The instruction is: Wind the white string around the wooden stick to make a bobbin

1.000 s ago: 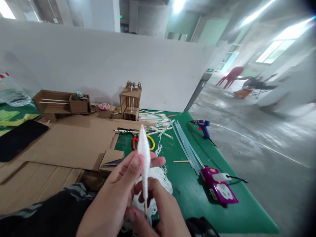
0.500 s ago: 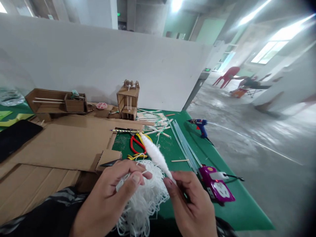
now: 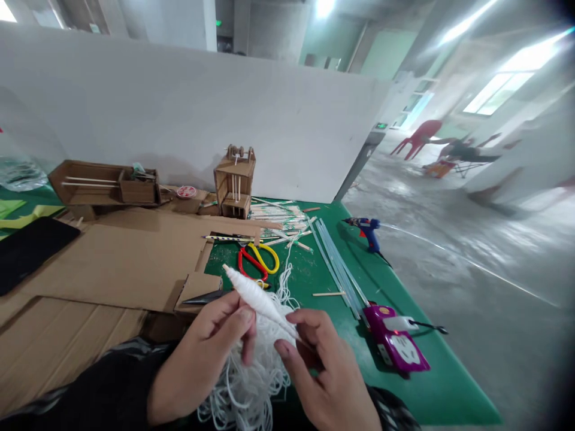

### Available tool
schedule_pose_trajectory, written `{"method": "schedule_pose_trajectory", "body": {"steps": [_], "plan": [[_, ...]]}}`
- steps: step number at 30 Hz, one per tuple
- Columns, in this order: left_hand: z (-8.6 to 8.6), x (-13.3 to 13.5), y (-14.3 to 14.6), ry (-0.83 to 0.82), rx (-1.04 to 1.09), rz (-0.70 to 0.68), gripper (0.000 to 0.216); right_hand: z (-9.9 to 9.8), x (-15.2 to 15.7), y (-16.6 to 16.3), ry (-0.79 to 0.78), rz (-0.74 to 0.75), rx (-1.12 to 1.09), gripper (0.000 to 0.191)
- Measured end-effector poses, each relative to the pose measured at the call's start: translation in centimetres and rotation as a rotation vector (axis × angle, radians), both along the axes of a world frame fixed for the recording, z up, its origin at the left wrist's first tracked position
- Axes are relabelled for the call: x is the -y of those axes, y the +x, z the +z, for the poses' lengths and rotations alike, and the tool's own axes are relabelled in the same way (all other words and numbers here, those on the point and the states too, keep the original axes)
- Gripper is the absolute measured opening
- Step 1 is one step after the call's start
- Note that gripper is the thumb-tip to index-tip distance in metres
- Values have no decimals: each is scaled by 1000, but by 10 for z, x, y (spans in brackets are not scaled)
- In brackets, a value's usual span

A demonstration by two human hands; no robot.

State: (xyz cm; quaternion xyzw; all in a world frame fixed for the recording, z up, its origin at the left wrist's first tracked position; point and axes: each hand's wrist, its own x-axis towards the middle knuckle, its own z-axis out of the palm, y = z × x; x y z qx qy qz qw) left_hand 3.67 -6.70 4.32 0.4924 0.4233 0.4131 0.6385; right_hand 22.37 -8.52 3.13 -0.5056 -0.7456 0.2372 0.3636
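Observation:
A thin stick wound with white string, a spindle (image 3: pixel 254 295), slants up to the left above a loose tangle of white string (image 3: pixel 251 383). My right hand (image 3: pixel 330 374) pinches the stick's lower end. My left hand (image 3: pixel 204 353) has its thumb and fingers closed on the wound part near the middle. Both hands hover over the near edge of the green table (image 3: pixel 404 389).
Red and yellow scissors (image 3: pixel 258 261), a pencil (image 3: pixel 229 238) and sticks lie behind the hands. Flat cardboard sheets (image 3: pixel 112 263) cover the left. A small cardboard frame (image 3: pixel 236 182), clear glue sticks (image 3: pixel 336 263), a blue glue gun (image 3: pixel 368 230) and a purple power strip (image 3: pixel 398 341) stand to the right.
The spindle went from upright, to leaning left, to a low slant. My hands moved apart, then my left hand returned to grip the wound part.

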Motion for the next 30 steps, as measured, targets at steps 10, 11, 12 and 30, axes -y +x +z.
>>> {"method": "schedule_pose_trajectory", "body": {"steps": [10, 11, 12, 30], "plan": [[4, 2, 4, -78, 116, 21, 27, 6, -13, 14, 148, 118, 31, 18], [5, 1, 6, -93, 156, 16, 28, 4, -12, 14, 141, 120, 34, 18], [6, 1, 7, -106, 185, 9, 31, 2, -11, 14, 119, 116, 43, 16], [-13, -4, -1, -17, 13, 106, 40, -13, -20, 5, 69, 68, 39, 8]]}}
